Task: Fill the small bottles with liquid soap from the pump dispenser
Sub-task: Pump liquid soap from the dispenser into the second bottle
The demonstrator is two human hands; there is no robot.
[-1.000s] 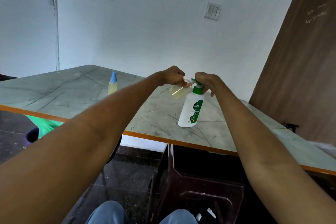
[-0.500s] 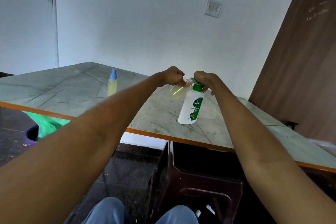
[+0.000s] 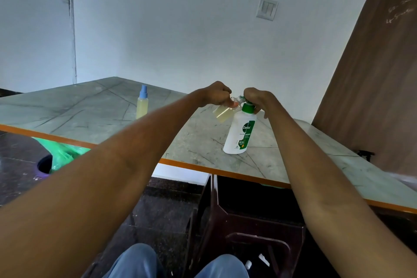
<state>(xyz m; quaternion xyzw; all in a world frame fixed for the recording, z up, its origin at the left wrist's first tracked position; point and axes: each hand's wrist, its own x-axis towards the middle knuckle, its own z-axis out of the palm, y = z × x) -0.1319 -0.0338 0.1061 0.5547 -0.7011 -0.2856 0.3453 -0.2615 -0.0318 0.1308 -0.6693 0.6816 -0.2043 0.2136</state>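
A white pump dispenser (image 3: pixel 239 135) with a green collar and label stands on the marble table (image 3: pixel 90 117) near its front edge. My right hand (image 3: pixel 257 99) sits on top of its pump head, fingers curled over it. My left hand (image 3: pixel 216 95) grips a small clear bottle (image 3: pixel 222 112) tilted with its mouth at the pump's nozzle; pale yellow liquid fills part of it. A second small bottle (image 3: pixel 142 106) with a blue spray cap and yellow liquid stands upright farther left on the table.
The table has an orange front edge (image 3: pixel 187 164). A dark maroon plastic stool (image 3: pixel 252 228) stands under it by my knees. A bin with a green bag (image 3: pixel 58 153) sits on the floor at left. A wooden panel (image 3: pixel 372 74) rises at right.
Both hands stay at the pump head with the small bottle held to the nozzle. The view has shifted only slightly.
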